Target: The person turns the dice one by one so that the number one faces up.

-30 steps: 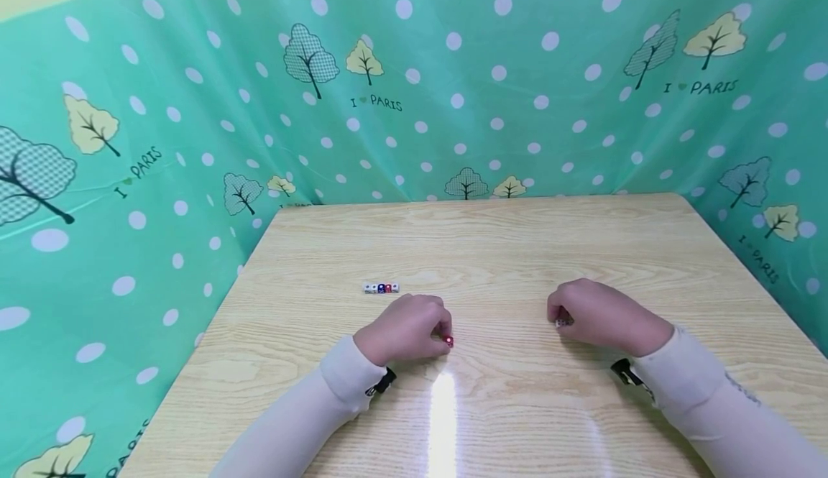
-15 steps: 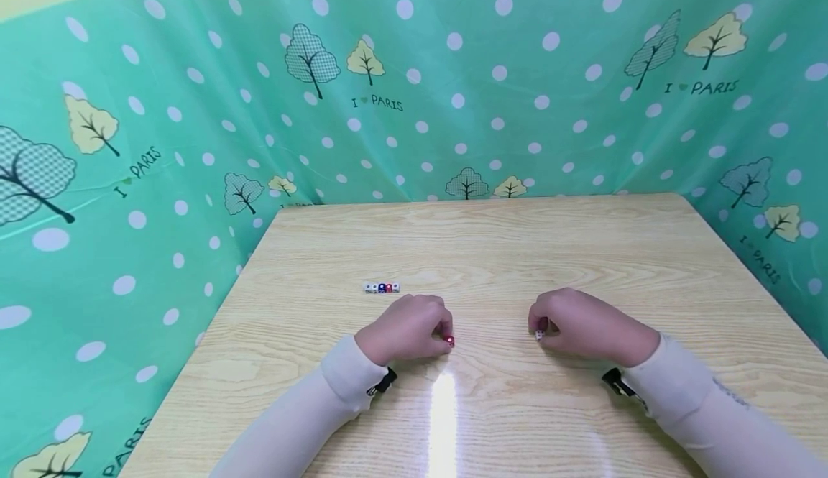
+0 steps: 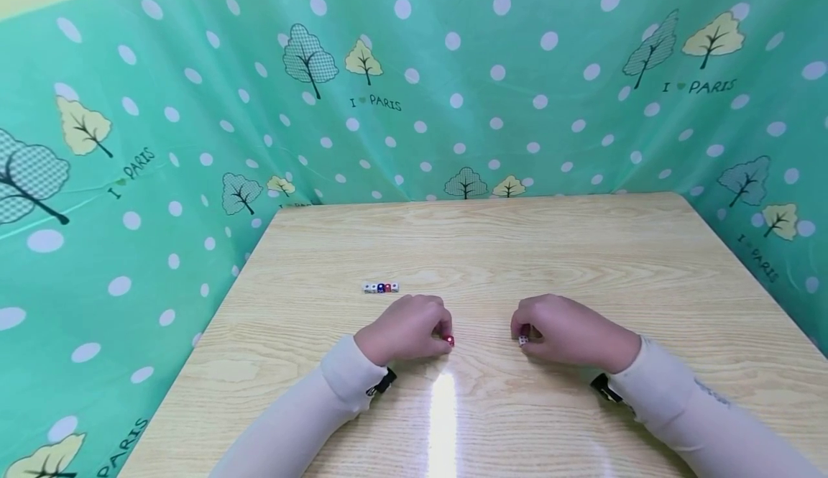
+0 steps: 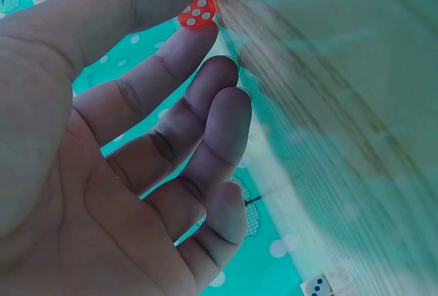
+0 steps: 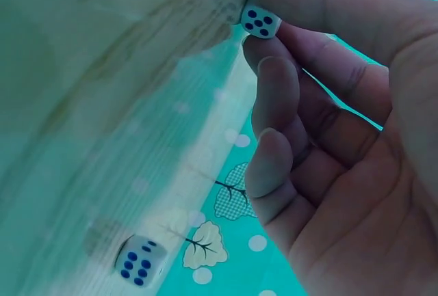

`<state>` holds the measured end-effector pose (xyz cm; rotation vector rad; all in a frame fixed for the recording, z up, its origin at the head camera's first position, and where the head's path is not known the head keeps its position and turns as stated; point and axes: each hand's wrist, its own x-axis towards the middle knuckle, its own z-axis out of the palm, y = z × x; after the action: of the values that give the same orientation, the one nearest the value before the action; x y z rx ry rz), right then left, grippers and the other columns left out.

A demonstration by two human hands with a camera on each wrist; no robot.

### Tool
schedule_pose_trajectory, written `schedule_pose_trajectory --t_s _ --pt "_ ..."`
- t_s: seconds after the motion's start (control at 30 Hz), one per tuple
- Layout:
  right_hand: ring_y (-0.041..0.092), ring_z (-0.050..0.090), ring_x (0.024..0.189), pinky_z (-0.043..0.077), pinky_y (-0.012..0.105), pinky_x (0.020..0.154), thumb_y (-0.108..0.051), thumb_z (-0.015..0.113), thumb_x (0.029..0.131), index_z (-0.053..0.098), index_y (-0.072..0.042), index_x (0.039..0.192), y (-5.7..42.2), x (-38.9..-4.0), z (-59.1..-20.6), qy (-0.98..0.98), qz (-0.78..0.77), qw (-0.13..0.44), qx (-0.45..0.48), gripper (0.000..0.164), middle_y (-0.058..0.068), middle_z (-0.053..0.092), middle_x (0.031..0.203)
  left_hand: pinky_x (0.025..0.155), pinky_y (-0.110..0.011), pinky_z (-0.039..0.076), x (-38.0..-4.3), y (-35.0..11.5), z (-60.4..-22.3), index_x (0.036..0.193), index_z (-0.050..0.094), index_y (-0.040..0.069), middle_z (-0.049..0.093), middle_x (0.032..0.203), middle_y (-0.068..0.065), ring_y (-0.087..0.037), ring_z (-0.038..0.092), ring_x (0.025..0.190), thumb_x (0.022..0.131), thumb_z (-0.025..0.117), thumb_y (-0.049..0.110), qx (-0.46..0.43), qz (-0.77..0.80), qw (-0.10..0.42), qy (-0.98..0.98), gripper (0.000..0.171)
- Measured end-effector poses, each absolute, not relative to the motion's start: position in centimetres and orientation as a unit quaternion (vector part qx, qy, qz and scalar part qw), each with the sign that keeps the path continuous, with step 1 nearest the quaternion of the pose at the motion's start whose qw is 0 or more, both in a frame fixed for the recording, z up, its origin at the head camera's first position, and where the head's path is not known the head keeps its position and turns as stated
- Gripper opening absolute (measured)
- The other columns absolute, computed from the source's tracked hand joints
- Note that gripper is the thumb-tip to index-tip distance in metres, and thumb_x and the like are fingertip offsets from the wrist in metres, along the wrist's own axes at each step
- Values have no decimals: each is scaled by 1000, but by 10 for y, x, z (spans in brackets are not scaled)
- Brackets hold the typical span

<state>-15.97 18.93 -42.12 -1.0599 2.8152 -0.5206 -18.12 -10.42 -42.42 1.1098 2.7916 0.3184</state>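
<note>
My left hand (image 3: pixel 410 327) pinches a red die (image 4: pixel 197 11) with white pips between thumb and index fingertip, low over the table. Its other fingers are bent and hold nothing. To the right, my right hand (image 3: pixel 569 331) pinches a white die (image 5: pixel 260 22) with blue pips, five showing, between thumb and index finger. A gap of bare table separates the two hands. Another white die (image 5: pixel 140 260) rests on the table near the right hand in the right wrist view; in the head view the hand hides it.
A row of several dice (image 3: pixel 381 288), white, blue and red, stands behind the left hand on the wooden table (image 3: pixel 491 241). A green dotted cloth (image 3: pixel 453 104) hangs at the back and sides. Light glares off the table between the forearms.
My right hand has moved left and slightly nearer to me with the white die, closing in on the left hand. The left hand and the row of dice have stayed in place.
</note>
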Motion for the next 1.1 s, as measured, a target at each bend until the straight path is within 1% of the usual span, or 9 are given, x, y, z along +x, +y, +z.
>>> schedule_pose_trajectory --t_s 0.1,0.4,0.57,0.9,1.1 --pt "1 49 69 46 21 64 -9 78 83 72 -24 86 188 -160 -422 920 -168 42 -351 16 -14 59 79 75 -26 48 -182 -104 -426 79 72 29 63 84 15 -4 55 77 84 80 28 368 106 59 922 9" --pt "0 48 68 46 21 63 -10 79 84 72 -25 85 188 -159 -422 921 -158 38 -354 16 -15 57 78 74 -26 48 -181 -104 -426 78 71 30 62 83 15 -4 54 75 85 80 29 363 112 59 923 12" --pt "2 52 69 47 21 64 -10 79 84 73 -26 84 187 -158 -422 919 -163 36 -358 17 -15 57 79 74 -26 47 -181 -103 -425 78 71 30 62 83 15 -5 55 75 86 80 29 359 114 65 924 12" --pt "4 55 70 48 20 64 -11 79 86 70 -29 81 188 -159 -424 906 -206 54 -366 21 -19 57 77 75 -26 48 -181 -103 -423 79 72 28 63 84 15 -4 55 77 85 80 28 360 114 68 924 10" --pt "6 55 70 47 21 64 -10 79 86 69 -28 81 188 -159 -422 900 -224 68 -368 21 -17 59 76 74 -25 48 -180 -103 -423 78 72 28 64 84 14 -4 55 76 85 80 28 359 114 70 923 11"
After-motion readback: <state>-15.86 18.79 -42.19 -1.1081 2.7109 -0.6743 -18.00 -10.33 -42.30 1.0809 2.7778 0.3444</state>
